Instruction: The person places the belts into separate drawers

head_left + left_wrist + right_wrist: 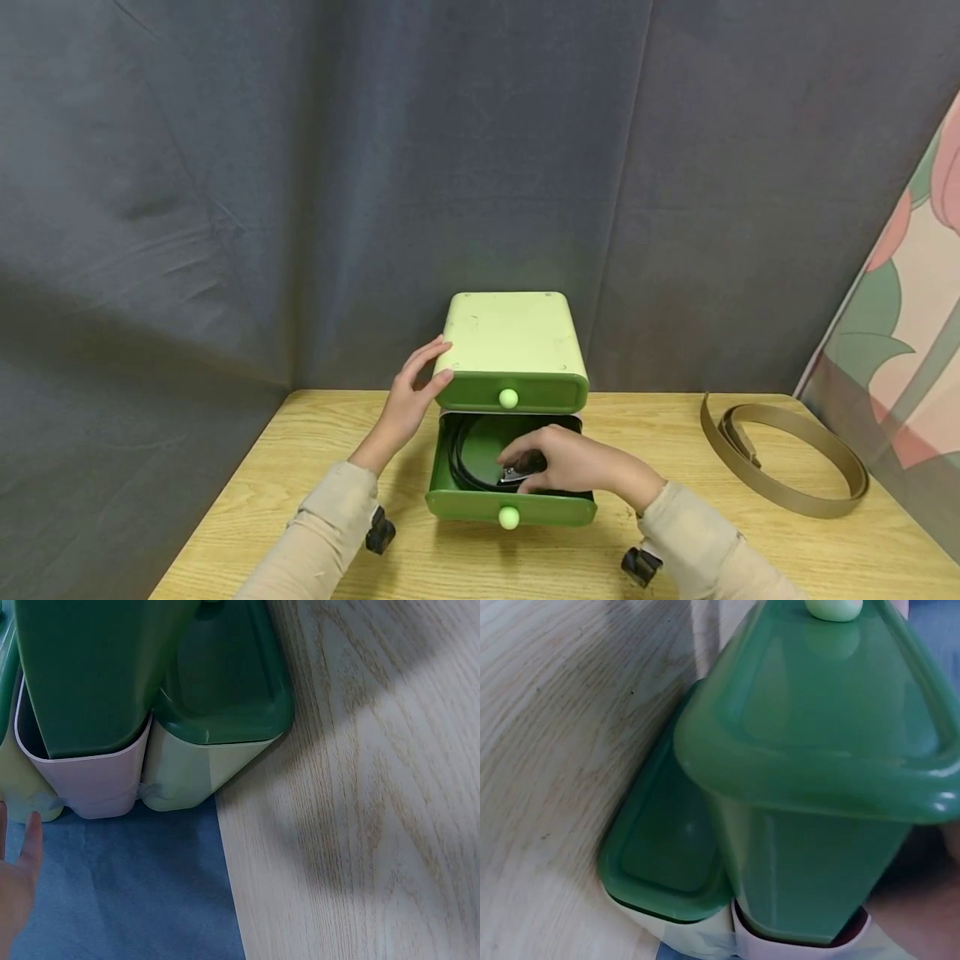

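A small drawer cabinet with a pale green top (510, 333) stands on the table, its green middle drawer (465, 507) pulled out. Inside that drawer lies a coiled black belt (456, 458) with a silver buckle (512, 475). My right hand (570, 460) reaches into the drawer and holds the belt by its buckle end, fingers and thumb curled about it. My left hand (405, 404) rests against the left side of the cabinet's upper box, fingers extended. In the left wrist view, fingers of the left hand (19, 874) touch the cabinet side. The right hand (922, 919) is blurred in the right wrist view.
A coiled tan belt (795, 500) lies on the wooden table (285, 483) to the right. A grey-blue curtain (450, 167) hangs behind the cabinet, and a flower-patterned panel (900, 333) leans at the right. The top drawer (547, 393) is closed.
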`<state>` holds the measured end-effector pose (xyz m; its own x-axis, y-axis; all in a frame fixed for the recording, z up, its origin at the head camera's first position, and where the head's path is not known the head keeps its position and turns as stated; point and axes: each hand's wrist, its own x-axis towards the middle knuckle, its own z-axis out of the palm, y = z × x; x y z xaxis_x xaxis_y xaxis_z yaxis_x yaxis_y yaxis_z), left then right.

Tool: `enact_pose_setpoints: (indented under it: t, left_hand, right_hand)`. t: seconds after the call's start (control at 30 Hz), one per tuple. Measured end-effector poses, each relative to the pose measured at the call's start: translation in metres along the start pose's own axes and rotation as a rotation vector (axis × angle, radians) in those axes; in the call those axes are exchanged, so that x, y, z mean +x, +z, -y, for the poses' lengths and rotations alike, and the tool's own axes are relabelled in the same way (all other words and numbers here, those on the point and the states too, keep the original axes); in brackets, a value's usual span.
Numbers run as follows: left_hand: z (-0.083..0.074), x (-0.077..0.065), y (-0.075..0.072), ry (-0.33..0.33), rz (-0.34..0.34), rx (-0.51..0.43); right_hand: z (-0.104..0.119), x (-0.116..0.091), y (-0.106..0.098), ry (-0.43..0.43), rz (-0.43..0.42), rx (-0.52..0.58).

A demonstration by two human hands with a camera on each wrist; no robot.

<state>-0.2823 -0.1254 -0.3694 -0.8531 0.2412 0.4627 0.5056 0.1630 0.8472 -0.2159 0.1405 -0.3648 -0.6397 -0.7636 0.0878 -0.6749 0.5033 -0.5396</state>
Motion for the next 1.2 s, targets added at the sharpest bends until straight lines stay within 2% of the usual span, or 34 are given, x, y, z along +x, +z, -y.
enact_pose_setpoints:
  t: [0.17,0.4,0.5,0.67,0.77,0.87,1.0,1.2]
  left_hand:
    - [0.001,-0.001,0.001,-0.007,-0.002,-0.004]
    - [0.001,-0.001,0.001,-0.006,-0.008,0.007]
    - [0.001,-0.002,0.001,-0.001,-0.009,0.005]
    - [0.002,-0.002,0.001,-0.005,-0.013,0.007]
    - [0.003,-0.001,0.001,-0.002,-0.013,0.012]
    - [0.003,-0.001,0.002,-0.001,-0.01,0.012]
    - [0.003,0.0,0.002,0.001,-0.004,0.004]
    - [0.002,0.0,0.002,-0.003,-0.006,-0.016]
  right_hand:
    - [0.003,-0.012,-0.001,0.034,-0.07,0.102]
    - [0.015,-0.042,0.002,0.06,-0.285,0.137]
    - [0.019,-0.054,0.007,0.028,-0.374,0.15]
    - [0.02,-0.071,0.02,-0.098,-0.576,0.076]
    - [0.018,-0.078,0.027,-0.125,-0.701,0.006]
    - [0.016,-0.085,0.032,-0.112,-0.795,-0.064]
    - [0.015,-0.092,0.038,-0.063,-0.852,-0.122]
    - [0.017,-0.095,0.047,0.043,-0.843,-0.133]
